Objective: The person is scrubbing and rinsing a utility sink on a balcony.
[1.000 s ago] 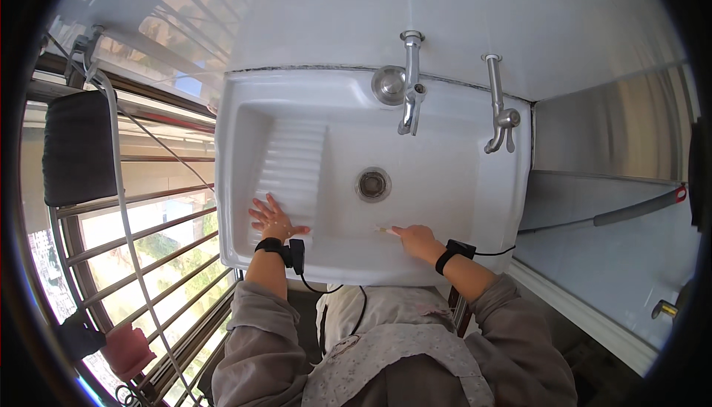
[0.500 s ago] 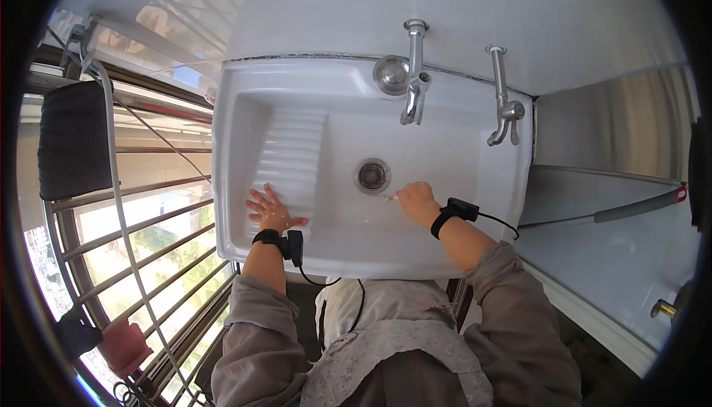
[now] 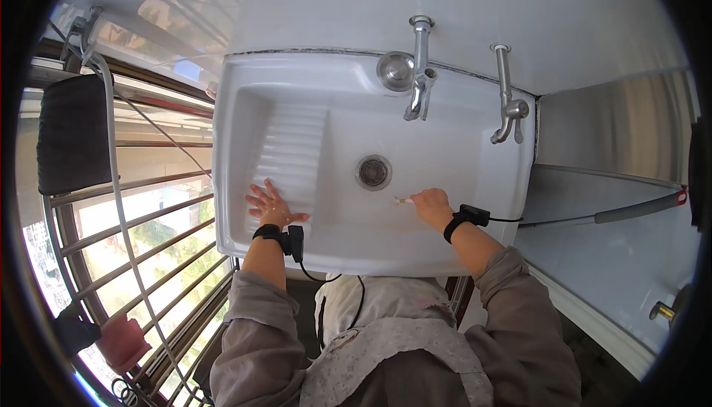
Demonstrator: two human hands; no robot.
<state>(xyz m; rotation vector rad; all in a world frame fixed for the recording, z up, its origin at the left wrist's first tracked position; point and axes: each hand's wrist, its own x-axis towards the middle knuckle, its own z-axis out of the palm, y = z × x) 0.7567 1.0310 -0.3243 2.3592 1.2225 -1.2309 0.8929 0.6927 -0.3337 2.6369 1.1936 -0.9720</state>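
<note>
A white utility sink (image 3: 245, 244) with a ribbed washboard slope (image 3: 293, 155) and a metal drain (image 3: 373, 171) fills the middle of the view. My left hand (image 3: 269, 204) lies flat, fingers spread, on the lower end of the washboard. My right hand (image 3: 430, 204) is inside the basin just right of the drain, fingers closed on a small thin stick-like object (image 3: 403, 200) whose tip points toward the drain. What the object is cannot be made out. Both wrists wear black bands with cables.
Two metal taps (image 3: 419, 73) (image 3: 507, 103) stand on the wall behind the sink, with a round metal plug (image 3: 395, 70) beside the left one. Window bars (image 3: 133, 229) and a hose (image 3: 111, 184) are on the left; a steel panel (image 3: 615, 133) on the right.
My right hand has moved from the sink's front rim into the basin toward the drain and now pinches a small object. My left hand stays on the washboard.
</note>
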